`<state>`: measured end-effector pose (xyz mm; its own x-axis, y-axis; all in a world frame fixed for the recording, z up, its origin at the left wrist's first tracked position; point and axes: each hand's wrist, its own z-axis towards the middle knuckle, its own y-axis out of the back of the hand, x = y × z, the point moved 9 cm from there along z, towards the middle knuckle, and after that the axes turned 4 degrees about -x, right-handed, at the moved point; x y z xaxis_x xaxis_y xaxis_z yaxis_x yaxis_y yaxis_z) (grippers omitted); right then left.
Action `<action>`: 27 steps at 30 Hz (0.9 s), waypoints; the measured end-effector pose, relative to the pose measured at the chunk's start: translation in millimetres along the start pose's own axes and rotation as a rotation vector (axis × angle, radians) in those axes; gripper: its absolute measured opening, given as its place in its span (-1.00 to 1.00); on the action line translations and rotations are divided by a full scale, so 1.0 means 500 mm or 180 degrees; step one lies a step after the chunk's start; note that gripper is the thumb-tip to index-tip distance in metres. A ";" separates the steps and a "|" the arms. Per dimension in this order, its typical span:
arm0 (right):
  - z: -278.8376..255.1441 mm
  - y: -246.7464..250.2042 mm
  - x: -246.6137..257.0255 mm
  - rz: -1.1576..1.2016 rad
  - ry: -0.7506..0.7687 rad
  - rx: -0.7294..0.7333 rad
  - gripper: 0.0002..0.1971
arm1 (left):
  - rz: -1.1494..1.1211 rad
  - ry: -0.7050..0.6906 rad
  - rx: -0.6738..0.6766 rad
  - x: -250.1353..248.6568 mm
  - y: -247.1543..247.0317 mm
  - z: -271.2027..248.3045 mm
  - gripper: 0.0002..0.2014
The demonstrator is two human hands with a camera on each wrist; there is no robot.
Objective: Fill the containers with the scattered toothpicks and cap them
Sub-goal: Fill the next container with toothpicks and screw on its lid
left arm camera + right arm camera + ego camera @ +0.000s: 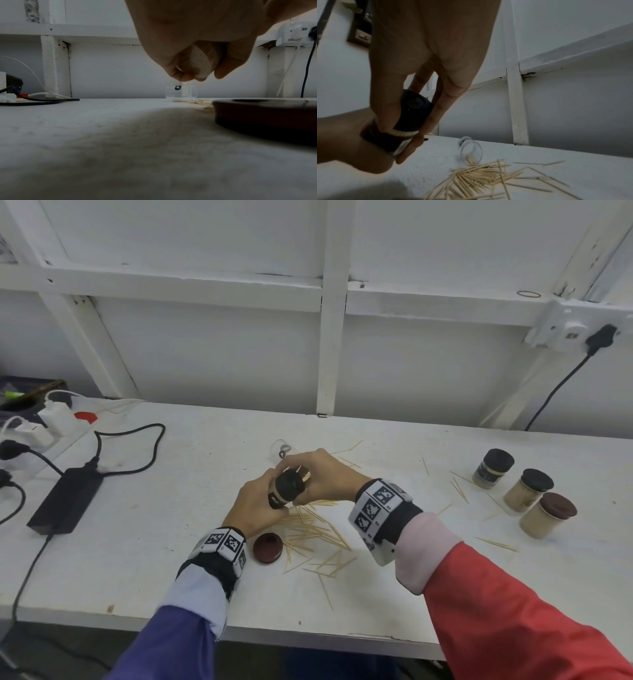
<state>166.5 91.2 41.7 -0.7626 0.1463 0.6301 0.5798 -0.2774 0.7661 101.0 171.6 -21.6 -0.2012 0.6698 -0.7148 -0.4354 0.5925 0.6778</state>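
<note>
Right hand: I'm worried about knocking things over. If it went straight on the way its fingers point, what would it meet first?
Apart from the black-capped container the right hand already grips, probably the left hand holding the same container; depth is unclear.

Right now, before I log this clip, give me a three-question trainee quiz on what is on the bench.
1. True or false: the empty clear jar stands upright.
2. Which lid lies loose on the table near the left hand? A black B dark red C white
3. Fill in: the right hand has its grip on the black ____ of the held jar.

Key: 1 false, it lies on its side. 2 B, the dark red lid. 3 cap.
</note>
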 end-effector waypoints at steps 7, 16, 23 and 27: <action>-0.014 -0.007 -0.045 -0.0381 -0.1149 -0.0406 -0.51 | 0.0026 -0.0035 -0.0028 -0.012 0.004 -0.005 -0.54; -0.001 -0.026 0.003 -0.0817 -0.0309 -0.0292 -0.59 | -0.0007 0.0106 -0.0129 -0.005 0.008 -0.002 -0.57; -0.024 -0.045 -0.019 -0.0829 -0.0733 -0.0862 -0.68 | 0.0117 0.0279 0.0125 0.007 -0.018 -0.003 -0.70; -0.025 -0.053 -0.031 -0.0730 -0.1157 -0.0891 -0.65 | 0.0208 0.0218 0.0092 0.002 -0.012 -0.002 -0.67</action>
<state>159.6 84.5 9.9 -0.6832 0.5402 0.4914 0.2722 -0.4360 0.8578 102.8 168.4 -26.7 -0.2883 0.6759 -0.6783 -0.3940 0.5619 0.7274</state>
